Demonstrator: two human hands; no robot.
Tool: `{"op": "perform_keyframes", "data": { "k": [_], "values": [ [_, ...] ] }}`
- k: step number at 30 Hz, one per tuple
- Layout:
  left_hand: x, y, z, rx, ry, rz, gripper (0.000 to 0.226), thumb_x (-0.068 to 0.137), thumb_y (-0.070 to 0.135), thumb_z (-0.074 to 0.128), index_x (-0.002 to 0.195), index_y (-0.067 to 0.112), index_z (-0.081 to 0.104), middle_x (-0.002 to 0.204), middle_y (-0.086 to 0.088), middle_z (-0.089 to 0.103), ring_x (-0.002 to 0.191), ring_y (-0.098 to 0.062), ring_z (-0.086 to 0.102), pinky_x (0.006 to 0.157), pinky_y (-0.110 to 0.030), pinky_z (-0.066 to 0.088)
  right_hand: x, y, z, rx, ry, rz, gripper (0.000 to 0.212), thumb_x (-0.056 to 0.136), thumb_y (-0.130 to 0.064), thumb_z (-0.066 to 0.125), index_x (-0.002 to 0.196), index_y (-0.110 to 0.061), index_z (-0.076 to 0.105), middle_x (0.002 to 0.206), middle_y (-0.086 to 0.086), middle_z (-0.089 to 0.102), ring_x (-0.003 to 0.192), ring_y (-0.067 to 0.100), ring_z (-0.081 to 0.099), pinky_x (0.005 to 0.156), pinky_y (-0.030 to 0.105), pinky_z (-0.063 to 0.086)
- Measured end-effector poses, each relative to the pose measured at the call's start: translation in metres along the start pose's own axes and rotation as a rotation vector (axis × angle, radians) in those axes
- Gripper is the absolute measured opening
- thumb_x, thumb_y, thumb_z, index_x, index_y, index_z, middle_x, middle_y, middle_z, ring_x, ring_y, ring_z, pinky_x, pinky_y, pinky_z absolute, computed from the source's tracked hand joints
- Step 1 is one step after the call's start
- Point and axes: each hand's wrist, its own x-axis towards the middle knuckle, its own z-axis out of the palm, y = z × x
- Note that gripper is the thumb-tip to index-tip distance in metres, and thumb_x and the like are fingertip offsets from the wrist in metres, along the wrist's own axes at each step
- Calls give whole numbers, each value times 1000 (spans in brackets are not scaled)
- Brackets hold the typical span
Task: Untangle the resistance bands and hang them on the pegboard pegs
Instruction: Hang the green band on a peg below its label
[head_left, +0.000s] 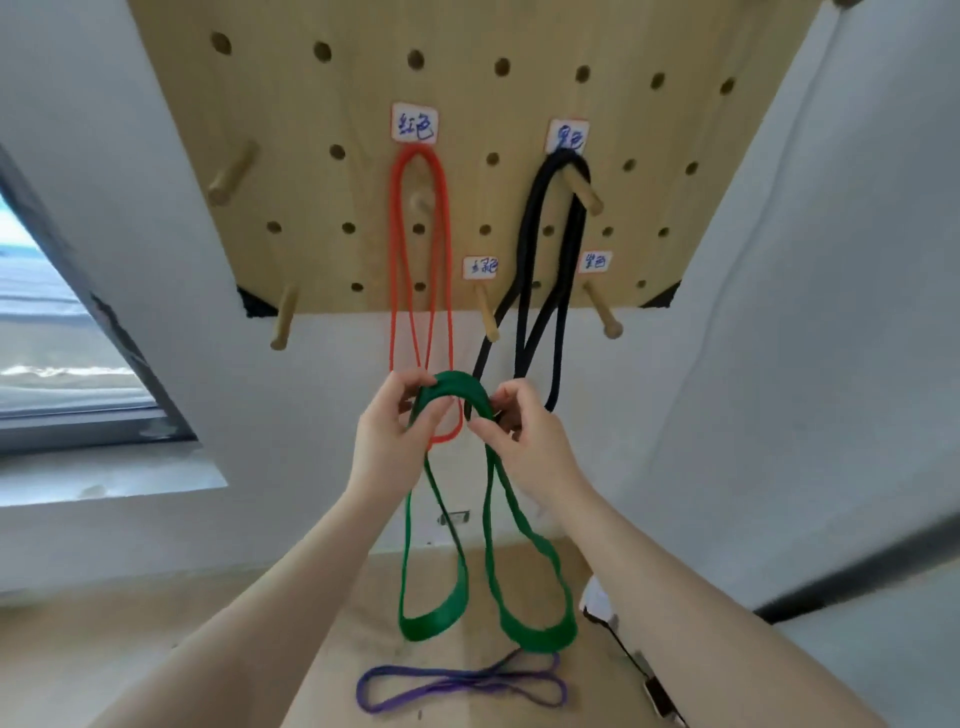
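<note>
We are holding the wide green rubber resistance band (456, 387) doubled over at the centre of the frame, just below the light wooden pegboard (311, 197). Our left hand (387, 439) is pinching the left end of the fold; our right hand (524, 441) is pinching the right end. Both grips are clamped together on the band, keeping the fold arched open between them, we judge so that it can slip over a peg. The two long loops are dangling down between our forearms, untwisted and well above the wooden table (337, 623) in the lower part of the frame.

The thin red-orange band (420, 234) is already hanging from its labelled peg at upper centre. The black band (545, 249) is hanging from the peg to its right. Its strands are draping past the short bare wooden peg (487, 317) under the small white handwritten label (480, 267), which sits directly above our hands and is probably the green band's target.

The slim purple band (460, 686) is lying on the table at the bottom centre, crossed into a figure of eight and not yet hung. Another bare peg (602, 312) with its own label is waiting at lower right of the pegboard.
</note>
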Motion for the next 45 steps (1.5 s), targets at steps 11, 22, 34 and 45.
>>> {"op": "perform_keyframes", "data": {
  "k": [11, 22, 34, 45],
  "values": [
    [69, 30, 90, 171, 186, 181, 19, 85, 12, 64, 99, 23, 56, 94, 3, 63, 89, -15, 59, 79, -21, 47, 91, 32, -96, 49, -89, -103, 15, 91, -20, 56, 101, -22, 46, 90, -14, 53, 84, 1, 51, 74, 18, 40],
    [140, -7, 77, 3, 75, -178, 18, 89, 9, 57, 89, 26, 52, 96, 3, 65, 92, -9, 62, 84, -22, 48, 166, 48, -46, 154, -62, 39, 15, 95, -23, 49, 108, -25, 42, 99, -9, 55, 95, 11, 56, 86, 37, 50],
    [144, -61, 92, 236, 166, -131, 28, 92, 20, 54, 119, 24, 54, 117, 15, 46, 103, 2, 44, 97, -17, 36, 174, 73, -13, -277, 220, -83, 27, 97, -19, 45, 118, -7, 56, 129, 12, 49, 108, 25, 56, 89, 29, 43],
    [141, -100, 97, 256, 36, -413, 30, 96, 24, 47, 125, 17, 53, 114, -2, 64, 104, -21, 59, 94, -35, 46, 173, 111, -5, -348, 20, 60, 43, 97, -26, 42, 137, -10, 37, 121, 15, 59, 103, 30, 61, 82, 37, 50]
  ]
}}
